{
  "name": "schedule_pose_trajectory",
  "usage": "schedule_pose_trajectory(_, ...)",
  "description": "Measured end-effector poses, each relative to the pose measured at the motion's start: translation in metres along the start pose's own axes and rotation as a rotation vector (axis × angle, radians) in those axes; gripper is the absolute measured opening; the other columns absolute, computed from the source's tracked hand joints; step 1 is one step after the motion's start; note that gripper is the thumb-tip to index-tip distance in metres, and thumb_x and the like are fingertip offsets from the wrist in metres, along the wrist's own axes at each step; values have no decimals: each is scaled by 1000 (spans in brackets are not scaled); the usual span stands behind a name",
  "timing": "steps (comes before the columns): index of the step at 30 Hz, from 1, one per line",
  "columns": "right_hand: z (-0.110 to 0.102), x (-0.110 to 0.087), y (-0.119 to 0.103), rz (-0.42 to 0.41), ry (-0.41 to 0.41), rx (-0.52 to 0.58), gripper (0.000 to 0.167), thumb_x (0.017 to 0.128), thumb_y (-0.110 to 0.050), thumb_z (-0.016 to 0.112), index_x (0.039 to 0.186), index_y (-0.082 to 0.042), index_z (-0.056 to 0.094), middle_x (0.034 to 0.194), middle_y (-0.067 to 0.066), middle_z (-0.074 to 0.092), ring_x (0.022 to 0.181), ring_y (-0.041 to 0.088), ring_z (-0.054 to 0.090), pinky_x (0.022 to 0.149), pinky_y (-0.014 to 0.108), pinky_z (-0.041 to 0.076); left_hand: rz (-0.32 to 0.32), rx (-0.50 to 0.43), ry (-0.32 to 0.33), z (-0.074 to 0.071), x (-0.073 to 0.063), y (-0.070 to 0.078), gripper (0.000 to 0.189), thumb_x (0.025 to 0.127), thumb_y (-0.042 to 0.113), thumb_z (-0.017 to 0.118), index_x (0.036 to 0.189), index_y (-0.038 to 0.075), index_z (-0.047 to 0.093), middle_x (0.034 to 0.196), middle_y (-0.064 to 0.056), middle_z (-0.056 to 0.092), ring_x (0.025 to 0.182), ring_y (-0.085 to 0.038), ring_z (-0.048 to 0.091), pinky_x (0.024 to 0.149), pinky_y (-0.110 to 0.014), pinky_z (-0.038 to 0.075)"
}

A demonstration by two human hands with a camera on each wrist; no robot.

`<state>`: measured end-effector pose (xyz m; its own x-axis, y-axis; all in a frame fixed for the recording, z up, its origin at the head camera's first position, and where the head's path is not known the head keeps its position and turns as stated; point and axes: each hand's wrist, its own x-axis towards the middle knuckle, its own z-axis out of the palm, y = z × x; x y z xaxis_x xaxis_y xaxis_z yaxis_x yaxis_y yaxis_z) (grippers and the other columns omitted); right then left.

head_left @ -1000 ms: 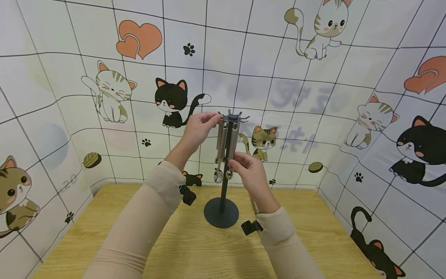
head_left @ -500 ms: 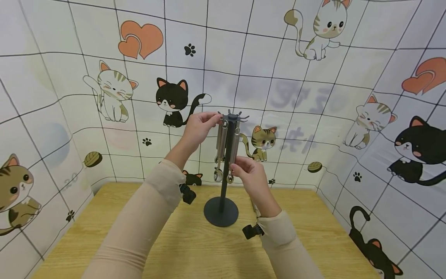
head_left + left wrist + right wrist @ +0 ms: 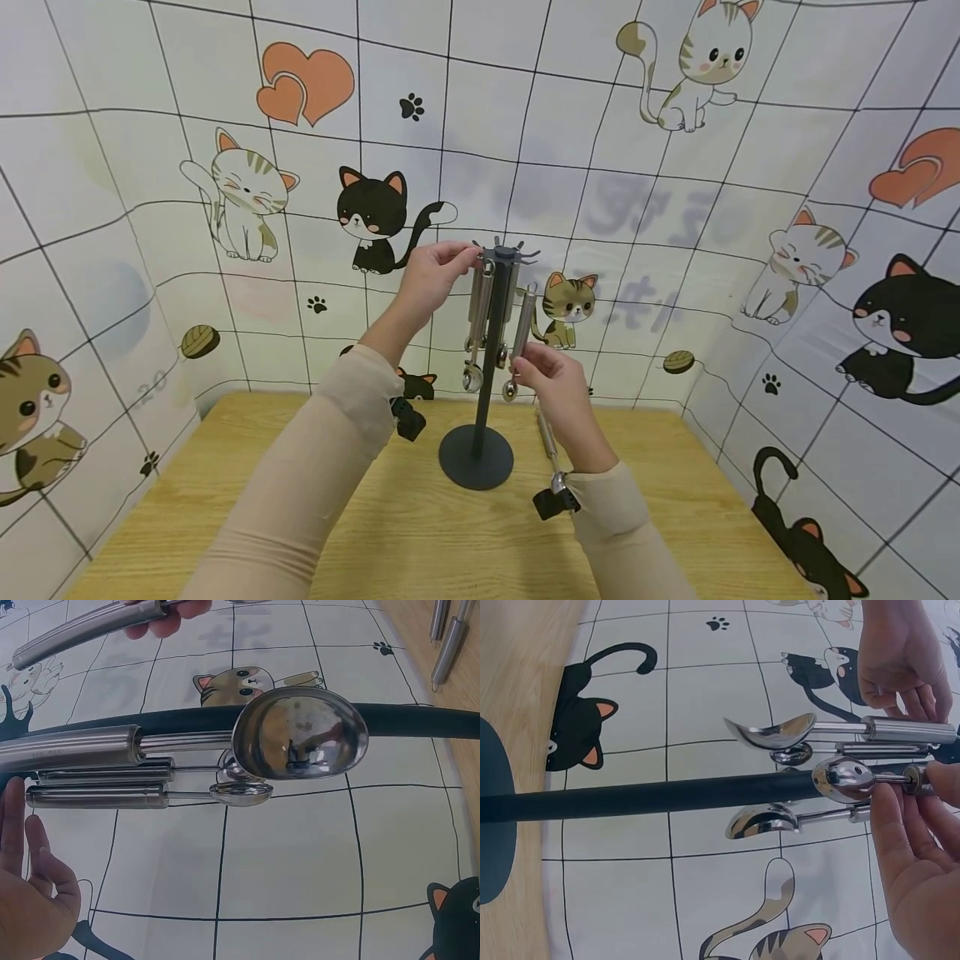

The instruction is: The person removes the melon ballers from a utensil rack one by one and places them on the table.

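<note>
A dark utensil stand (image 3: pixel 476 458) with a round base and hooks at its top stands upright on the table. My left hand (image 3: pixel 433 275) pinches a hook at the stand's top left with thumb and forefinger. Several steel spoons with thick tube handles hang there, among them a spoon with a deep oval bowl (image 3: pixel 300 735). To the right of the post, my right hand (image 3: pixel 557 383) holds another steel spoon (image 3: pixel 524 321) low on its handle, near the bowl (image 3: pixel 844 780). This spoon tilts, its looped top end apart from the hooks.
On the wooden table (image 3: pixel 450 542), another steel utensil (image 3: pixel 548 437) lies right of the base, partly behind my right wrist. Two handles, one of them a steel handle (image 3: pixel 450 652), show there in the left wrist view. A cat-printed cloth (image 3: pixel 480 100) hangs behind.
My right hand has drawn its spoon down and to the right, off the stand and away from the post. The left hand stays at the top hook.
</note>
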<state>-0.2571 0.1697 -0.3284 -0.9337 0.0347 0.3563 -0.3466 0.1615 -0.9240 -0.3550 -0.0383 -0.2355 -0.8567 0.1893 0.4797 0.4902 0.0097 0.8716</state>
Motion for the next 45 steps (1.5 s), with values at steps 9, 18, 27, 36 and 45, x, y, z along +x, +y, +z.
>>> schedule_pose_trajectory(9, -11, 0, 15, 39, 28, 21, 25, 101, -9, 65, 123, 2, 67, 107, 12, 71, 96, 19, 68, 84, 30, 57, -5, 0, 7, 2, 0, 1, 29, 100, 36, 67, 115, 13, 76, 104, -2, 74, 105, -22, 59, 97, -42, 43)
schedule_pose_trajectory(18, -18, -1, 28, 77, 56, -3, 26, 101, -9, 64, 124, 3, 66, 107, 13, 71, 96, 22, 68, 82, 27, 56, 1, 17, 12, 0, 1, -1, 30, 100, 38, 66, 116, 14, 76, 102, -1, 74, 104, -20, 58, 96, -42, 42)
schedule_pose_trajectory(27, -19, -5, 35, 78, 66, -7, 25, 101, -6, 63, 122, 7, 66, 104, 12, 70, 91, 16, 67, 80, 25, 56, 0, 25, 14, 1, 1, -1, 31, 100, 39, 66, 116, 14, 76, 102, -1, 74, 104, -20, 58, 97, -42, 42)
schedule_pose_trajectory(36, -25, -7, 47, 154, 71, -56, 22, 101, -9, 64, 119, 4, 66, 104, 12, 69, 94, 22, 65, 82, 30, 56, 5, 18, 15, 0, 1, -2, 31, 99, 39, 67, 115, 14, 76, 102, -1, 74, 104, -21, 58, 96, -43, 42)
schedule_pose_trajectory(45, -30, -4, 59, 289, 55, -167, 26, 101, -12, 64, 122, 3, 65, 110, 16, 67, 90, 22, 65, 85, 37, 56, 14, -12, 2, 0, 2, -3, 29, 100, 36, 67, 115, 13, 76, 103, -2, 74, 113, -34, 57, 98, -43, 42)
